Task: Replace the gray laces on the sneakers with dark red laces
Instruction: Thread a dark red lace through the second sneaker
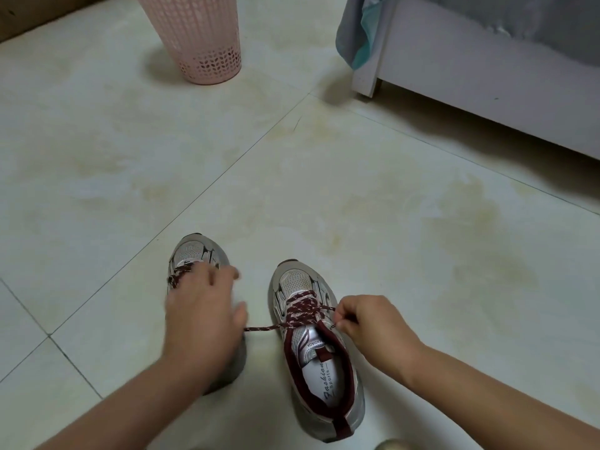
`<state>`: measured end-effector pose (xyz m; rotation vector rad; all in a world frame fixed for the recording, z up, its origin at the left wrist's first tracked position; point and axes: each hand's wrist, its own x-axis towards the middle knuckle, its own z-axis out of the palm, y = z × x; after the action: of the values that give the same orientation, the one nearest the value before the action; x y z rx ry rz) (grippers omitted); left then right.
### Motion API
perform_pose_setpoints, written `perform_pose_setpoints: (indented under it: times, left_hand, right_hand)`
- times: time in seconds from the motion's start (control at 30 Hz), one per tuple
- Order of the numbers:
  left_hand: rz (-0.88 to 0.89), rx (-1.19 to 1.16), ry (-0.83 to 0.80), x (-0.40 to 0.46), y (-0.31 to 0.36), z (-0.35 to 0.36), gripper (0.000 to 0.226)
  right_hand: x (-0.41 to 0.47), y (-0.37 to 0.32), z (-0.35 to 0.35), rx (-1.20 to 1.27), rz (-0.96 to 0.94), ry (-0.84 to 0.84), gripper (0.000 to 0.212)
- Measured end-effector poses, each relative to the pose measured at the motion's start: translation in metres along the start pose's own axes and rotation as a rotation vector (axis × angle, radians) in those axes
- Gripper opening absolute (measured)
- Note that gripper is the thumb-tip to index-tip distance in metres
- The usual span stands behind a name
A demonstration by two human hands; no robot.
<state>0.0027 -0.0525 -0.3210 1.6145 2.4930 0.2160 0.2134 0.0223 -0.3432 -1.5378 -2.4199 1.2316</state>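
On the tiled floor, well in front of the pink mesh basket, stand two silver mesh sneakers with maroon trim — both threaded with dark red speckled laces. The right sneaker shows its white insole. My right hand pinches one end of its lace; the other end runs taut to my left hand, blurred, fingers spread over the left sneaker — whether it grips the lace I cannot tell.
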Motion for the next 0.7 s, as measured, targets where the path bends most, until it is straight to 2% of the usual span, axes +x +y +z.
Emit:
perform_pose_setpoints:
  times: [0.03,0.07,0.1,0.23,0.3,0.4,0.47,0.7]
  left_hand:
    - [0.08,-0.028,0.015,-0.007,0.013,0.002,0.02]
    - [0.132,-0.073,-0.035,-0.013,0.027,0.005,0.014]
    - [0.14,-0.107,-0.092,-0.017,0.039,0.011,0.018]
    - [0.059,-0.053,-0.333,-0.028,0.078,0.033,0.06]
    - [0.007,-0.056,-0.373,-0.029,0.083,0.039,0.068]
    - [-0.102,-0.184,-0.408,-0.024,0.085,0.043,0.032]
    - [-0.154,-0.304,-0.425,-0.021,0.085,0.043,0.017]
    - [-0.213,-0.603,-0.46,-0.017,0.073,0.053,0.011]
  right_hand:
    - [0.0,-0.001,0.0,-0.019,-0.008,0.011,0.014]
    - [0.001,-0.001,0.0,-0.039,-0.021,0.022,0.014]
    - [0.001,-0.001,0.0,-0.057,-0.034,0.032,0.015]
    - [0.003,-0.001,0.001,-0.124,-0.071,0.051,0.016]
    - [0.003,-0.001,0.001,-0.126,-0.063,0.046,0.016]
    - [0.003,-0.002,0.001,-0.15,-0.078,0.041,0.016]
    - [0.004,-0.005,0.0,-0.175,-0.096,0.034,0.018]
    - [0.007,-0.013,0.0,-0.262,-0.105,-0.008,0.022]
